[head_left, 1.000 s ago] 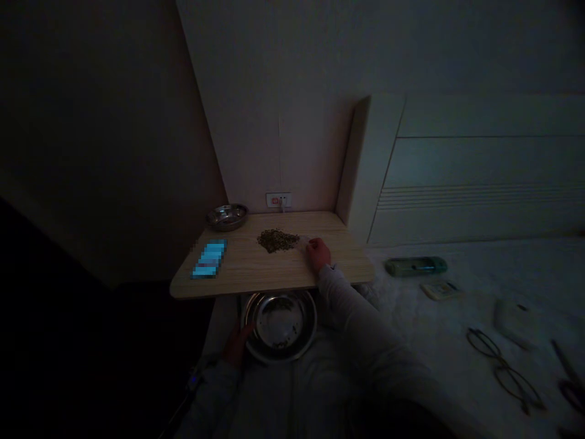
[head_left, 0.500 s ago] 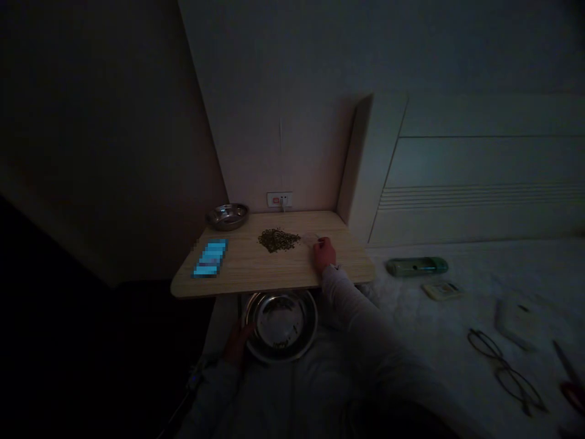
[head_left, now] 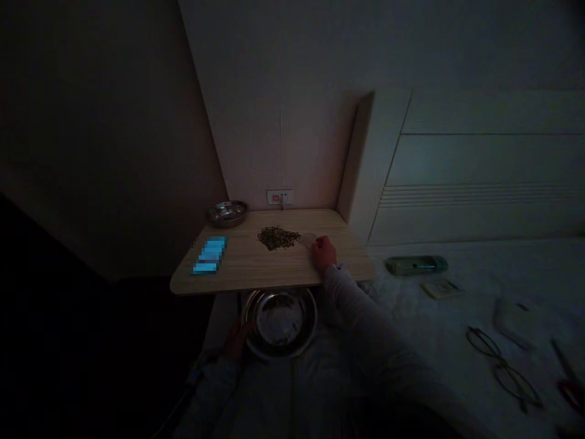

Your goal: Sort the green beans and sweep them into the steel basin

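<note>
The right hand's (head_left: 324, 253) fingers gripped a translucent scraper-like piece (head_left: 308, 239) just right of the seed-like grains (head_left: 276, 238) on the desk (head_left: 256, 271); the left hand (head_left: 236, 341) touched the near metal basin's (head_left: 280, 352) left rim, finger closure undeterminable.

The scissors (head_left: 567, 372) are cut off by the right edge; the phone's screen (head_left: 209, 255) is pixelated.
</note>
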Demonstrator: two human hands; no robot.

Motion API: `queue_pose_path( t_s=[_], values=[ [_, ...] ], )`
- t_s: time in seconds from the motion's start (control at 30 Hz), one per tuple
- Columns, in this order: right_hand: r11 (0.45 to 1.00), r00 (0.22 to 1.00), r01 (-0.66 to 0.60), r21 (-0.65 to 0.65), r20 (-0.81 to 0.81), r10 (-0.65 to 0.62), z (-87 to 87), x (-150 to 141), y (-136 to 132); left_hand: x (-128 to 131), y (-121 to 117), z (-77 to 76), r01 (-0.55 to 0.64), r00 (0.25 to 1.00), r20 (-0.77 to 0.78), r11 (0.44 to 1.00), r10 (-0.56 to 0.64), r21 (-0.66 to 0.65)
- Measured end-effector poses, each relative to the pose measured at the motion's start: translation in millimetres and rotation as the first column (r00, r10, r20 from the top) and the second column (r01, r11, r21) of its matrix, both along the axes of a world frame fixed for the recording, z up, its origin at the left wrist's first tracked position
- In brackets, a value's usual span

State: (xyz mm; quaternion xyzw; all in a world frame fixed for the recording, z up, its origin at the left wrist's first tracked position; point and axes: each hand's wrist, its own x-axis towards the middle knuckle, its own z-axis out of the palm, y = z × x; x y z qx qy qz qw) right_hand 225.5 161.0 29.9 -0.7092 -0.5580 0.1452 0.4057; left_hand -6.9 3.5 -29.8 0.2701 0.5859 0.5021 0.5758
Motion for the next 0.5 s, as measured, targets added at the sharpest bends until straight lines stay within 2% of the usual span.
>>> queue_pose_path(
  t_s=[0.17, 0.37, 0.5],
  values=[
    [1.0, 1.0, -0.017, 0.003, -0.006, 0.017, -1.4, 0.0, -0.6, 1.6, -0.7, 3.5, -0.03, 1.0, 0.001, 0.999, 0.03, 0.02],
    [0.999, 0.999, -0.037, 0.019, -0.005, 0.038, -2.9, 0.4, -1.4, -0.5, 2.2, -0.7, 0.013, 0.998, 0.067, 1.0, -0.012, -0.005],
    [0.999, 0.999, -0.046, 0.015, 0.006, 0.046, -2.1, 0.0, -2.3, -5.1, 3.9, -4.5, 0.002, 1.0, 0.016, 1.0, -0.002, -0.002]
  ],
)
